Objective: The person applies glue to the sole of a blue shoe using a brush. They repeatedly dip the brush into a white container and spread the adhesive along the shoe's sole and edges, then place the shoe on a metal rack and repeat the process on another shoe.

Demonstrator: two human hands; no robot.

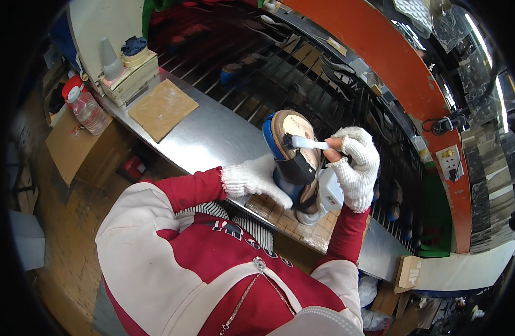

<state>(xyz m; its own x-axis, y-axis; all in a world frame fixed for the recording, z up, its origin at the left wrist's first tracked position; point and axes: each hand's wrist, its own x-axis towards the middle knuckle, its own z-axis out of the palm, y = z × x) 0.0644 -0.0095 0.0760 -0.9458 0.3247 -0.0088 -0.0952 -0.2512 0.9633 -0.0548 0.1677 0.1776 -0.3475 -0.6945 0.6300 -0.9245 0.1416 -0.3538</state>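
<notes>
My left hand (pixel 258 179), in a white knitted glove, is closed around a shoe on a blue last (pixel 297 169). The shoe is tilted with its underside facing up. That underside has a brown rim and a pale middle, and a black strap crosses its side. Between the bare fingertips of my gloved right hand (pixel 358 168) is a brush with a white handle (pixel 311 143). Its dark bristles touch the shoe's underside near the rim. Just below my right hand stands a white plastic container (pixel 329 191), partly hidden by the hand and the shoe.
A metal ledge (pixel 193 134) runs before me, with a brown board (pixel 163 110) on it. Beyond lies a rack of dark bars (pixel 257 112) carrying shoe parts. At left are a grey cone (pixel 112 64), a tape roll (pixel 135 56) and a clear bottle (pixel 90 115). An orange curved frame (pixel 403 73) arches at right.
</notes>
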